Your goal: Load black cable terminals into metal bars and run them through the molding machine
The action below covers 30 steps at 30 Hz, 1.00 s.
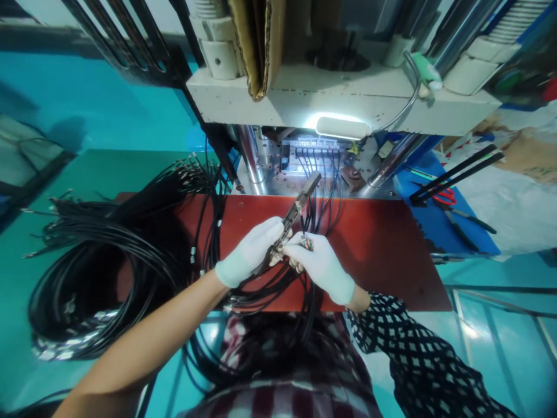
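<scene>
- Left hand (251, 253) gloved; fingers closed round slim metal bar (309, 189), held slanted above red bench (378, 249).
- Right hand (324, 267): fingers closed on metal cable ends (307, 242) beside bar.
- Coiled black cables (111, 229) at left.

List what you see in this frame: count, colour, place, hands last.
Board: one, reddish brown, centre
Metal bar: one, grey, centre
Loose cables: many, black, across board
Coiled cables: many, black, left
Worktop: one, green, left
Machine plate: one, cream, top centre
Lamp: one, white, lit, plate's front
Columns: two, silver, under plate
Cardboard: one, brown, top centre
Mat: one, blue, right
Rods: two, black, right
Hand tool: one, red handles, right
Pliers: one, dark handles, right
Plastic wrapping: count unclear, whitish, far right
Sleeve: one, black patterned, lower right
Left hand: one, white glove, gripping metal bar
Right hand: one, white glove, holding cable ends
</scene>
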Motion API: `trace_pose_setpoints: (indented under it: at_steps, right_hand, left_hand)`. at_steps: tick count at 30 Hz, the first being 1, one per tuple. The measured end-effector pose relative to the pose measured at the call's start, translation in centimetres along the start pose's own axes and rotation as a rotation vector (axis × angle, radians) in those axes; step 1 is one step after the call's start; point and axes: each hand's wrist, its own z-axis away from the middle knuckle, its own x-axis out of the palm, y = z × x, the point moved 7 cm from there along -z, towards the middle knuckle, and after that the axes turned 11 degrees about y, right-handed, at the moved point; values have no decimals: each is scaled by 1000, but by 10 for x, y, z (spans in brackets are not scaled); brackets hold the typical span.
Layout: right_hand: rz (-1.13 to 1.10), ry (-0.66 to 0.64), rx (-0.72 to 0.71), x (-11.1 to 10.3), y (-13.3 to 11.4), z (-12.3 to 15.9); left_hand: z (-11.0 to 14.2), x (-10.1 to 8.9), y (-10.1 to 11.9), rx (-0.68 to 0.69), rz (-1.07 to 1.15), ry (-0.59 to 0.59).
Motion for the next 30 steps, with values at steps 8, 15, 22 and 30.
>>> trace_pose_setpoints:
  at_steps: [8, 15, 22, 30]
  right_hand:
    - [30, 90, -52, 4, 7, 5]
    - [246, -16, -32, 1, -13, 6]
    - [453, -89, -31, -32, -29, 13]
    - [-2, -86, 181, -46, -10, 2]
  left_hand:
    - [7, -3, -4, 102, -245, 151]
    - [10, -18, -14, 81, -363, 268]
    - [19, -35, -29, -322, 150, 298]
    - [22, -28, -20, -535, 702, -42]
